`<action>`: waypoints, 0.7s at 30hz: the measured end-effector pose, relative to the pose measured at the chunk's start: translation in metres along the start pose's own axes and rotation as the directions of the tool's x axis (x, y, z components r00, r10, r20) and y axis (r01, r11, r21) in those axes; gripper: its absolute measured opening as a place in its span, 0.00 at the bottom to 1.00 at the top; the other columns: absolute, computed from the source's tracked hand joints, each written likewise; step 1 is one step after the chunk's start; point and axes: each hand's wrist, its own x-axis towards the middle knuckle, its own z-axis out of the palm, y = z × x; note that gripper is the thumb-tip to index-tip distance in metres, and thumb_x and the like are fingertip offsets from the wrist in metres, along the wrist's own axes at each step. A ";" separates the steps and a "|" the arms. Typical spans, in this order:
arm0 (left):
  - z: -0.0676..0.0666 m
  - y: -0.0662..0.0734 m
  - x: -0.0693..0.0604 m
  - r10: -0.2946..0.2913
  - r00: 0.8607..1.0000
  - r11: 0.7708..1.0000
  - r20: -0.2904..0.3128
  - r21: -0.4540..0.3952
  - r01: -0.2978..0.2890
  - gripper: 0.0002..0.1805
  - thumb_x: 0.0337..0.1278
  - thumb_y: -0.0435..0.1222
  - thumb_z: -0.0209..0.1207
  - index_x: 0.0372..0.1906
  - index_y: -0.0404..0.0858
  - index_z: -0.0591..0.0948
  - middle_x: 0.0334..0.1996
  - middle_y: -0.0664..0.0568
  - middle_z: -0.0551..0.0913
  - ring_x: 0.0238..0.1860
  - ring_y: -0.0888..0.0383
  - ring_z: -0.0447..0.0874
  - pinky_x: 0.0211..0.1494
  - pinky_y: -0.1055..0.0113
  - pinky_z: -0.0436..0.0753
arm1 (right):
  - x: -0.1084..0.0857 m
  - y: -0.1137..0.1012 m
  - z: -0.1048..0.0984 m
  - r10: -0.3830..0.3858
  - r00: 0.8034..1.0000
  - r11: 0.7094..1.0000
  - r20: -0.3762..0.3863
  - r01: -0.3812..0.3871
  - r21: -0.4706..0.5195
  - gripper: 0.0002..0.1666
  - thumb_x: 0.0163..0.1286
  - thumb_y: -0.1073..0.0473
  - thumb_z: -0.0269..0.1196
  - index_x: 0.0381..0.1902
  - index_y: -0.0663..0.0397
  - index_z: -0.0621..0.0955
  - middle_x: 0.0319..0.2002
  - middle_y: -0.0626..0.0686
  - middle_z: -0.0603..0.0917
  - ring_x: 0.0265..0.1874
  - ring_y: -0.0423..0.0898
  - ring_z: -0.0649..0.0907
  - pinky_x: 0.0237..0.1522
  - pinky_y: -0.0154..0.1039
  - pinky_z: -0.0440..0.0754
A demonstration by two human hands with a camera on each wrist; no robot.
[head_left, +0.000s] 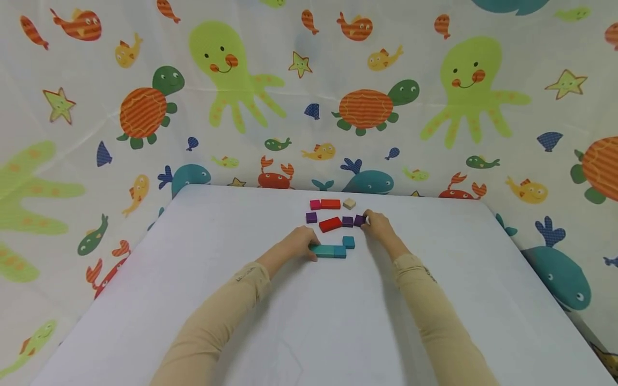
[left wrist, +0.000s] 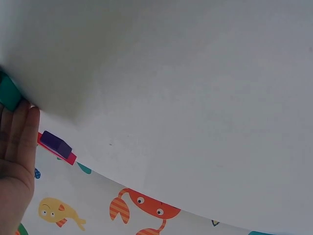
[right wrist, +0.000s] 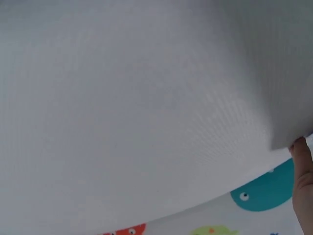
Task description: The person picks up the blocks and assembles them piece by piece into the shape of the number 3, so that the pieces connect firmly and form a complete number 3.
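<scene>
A person's two bare hands work with small colored blocks on a white table point(head_left: 232, 220), before a cloth point(head_left: 272, 37) printed with sea animals. The left hand point(head_left: 300, 242) pinches the left end of a long teal block point(head_left: 324, 251), thumb in front and fingers behind; the right hand point(head_left: 380, 227) pinches a purple cube point(head_left: 359, 220) between thumb and finger at the right end of the middle row. Both grips are narrow. The handling looks partway along: some pieces sit joined, others lie loose. The teal block meets a blue cube point(head_left: 340, 252) end to end, nearest the wearer, and a pink cube point(head_left: 315, 205) touches a red block point(head_left: 330, 204) at the far side. Apart from those pairs, a second blue cube point(head_left: 348, 242) sits just behind the front pair, a tan cube point(head_left: 350, 203) stands right of the far pair, and another purple cube point(head_left: 311, 217) lies alone at the left. In the middle row, a second red block point(head_left: 330, 224) is skewed — its right end at or against a third purple cube point(head_left: 347, 221). The gripped pieces look smooth, plain and sharp-edged — the teal one long and flat, the purple one dark and compact.
</scene>
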 end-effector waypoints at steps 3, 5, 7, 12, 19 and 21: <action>0.001 -0.001 0.000 0.023 1.000 1.000 -0.013 0.017 -0.023 0.22 0.45 0.38 0.71 0.48 0.37 0.84 0.42 0.48 0.86 0.39 0.58 0.78 0.48 0.67 0.80 | -0.001 0.003 -0.003 0.028 0.999 0.996 0.030 -0.030 0.086 0.19 0.69 0.63 0.57 0.54 0.68 0.71 0.44 0.68 0.79 0.41 0.57 0.77 0.49 0.50 0.76; 0.002 -0.001 0.000 0.037 0.999 0.999 -0.019 0.030 -0.037 0.21 0.45 0.38 0.71 0.48 0.37 0.84 0.42 0.48 0.86 0.39 0.58 0.78 0.48 0.67 0.79 | 0.001 0.008 -0.004 0.051 0.996 0.987 0.071 -0.061 0.148 0.21 0.69 0.61 0.57 0.55 0.67 0.70 0.47 0.68 0.78 0.45 0.58 0.77 0.53 0.52 0.75; 0.002 -0.002 0.000 0.047 0.999 0.999 -0.025 0.028 -0.046 0.21 0.45 0.38 0.71 0.48 0.36 0.84 0.42 0.48 0.86 0.39 0.57 0.78 0.48 0.67 0.79 | 0.006 0.016 -0.003 0.055 0.993 0.979 0.104 -0.074 0.191 0.22 0.69 0.57 0.57 0.56 0.66 0.70 0.51 0.68 0.77 0.51 0.59 0.76 0.58 0.53 0.73; 0.003 -0.001 0.000 0.037 0.999 0.999 -0.014 0.009 -0.037 0.22 0.45 0.38 0.70 0.48 0.36 0.84 0.43 0.47 0.86 0.39 0.57 0.79 0.49 0.66 0.80 | 0.016 0.036 0.006 -0.018 0.997 0.968 0.074 -0.002 0.252 0.24 0.67 0.51 0.61 0.51 0.63 0.73 0.51 0.65 0.79 0.55 0.59 0.77 0.58 0.48 0.75; 0.004 0.000 0.000 0.023 1.000 1.000 -0.021 0.012 -0.023 0.21 0.45 0.37 0.71 0.48 0.36 0.84 0.43 0.48 0.86 0.40 0.57 0.79 0.50 0.66 0.80 | -0.012 0.007 -0.005 -0.019 1.000 0.960 0.001 0.018 0.278 0.19 0.67 0.63 0.59 0.51 0.72 0.73 0.52 0.71 0.77 0.55 0.64 0.77 0.59 0.52 0.74; 0.004 -0.001 0.000 0.022 1.000 1.000 -0.020 0.014 -0.022 0.21 0.45 0.37 0.71 0.48 0.36 0.84 0.43 0.48 0.86 0.40 0.57 0.79 0.50 0.67 0.80 | -0.018 0.005 -0.005 -0.034 0.999 0.958 -0.028 0.041 0.285 0.19 0.67 0.64 0.59 0.51 0.73 0.73 0.52 0.71 0.77 0.54 0.64 0.77 0.58 0.51 0.75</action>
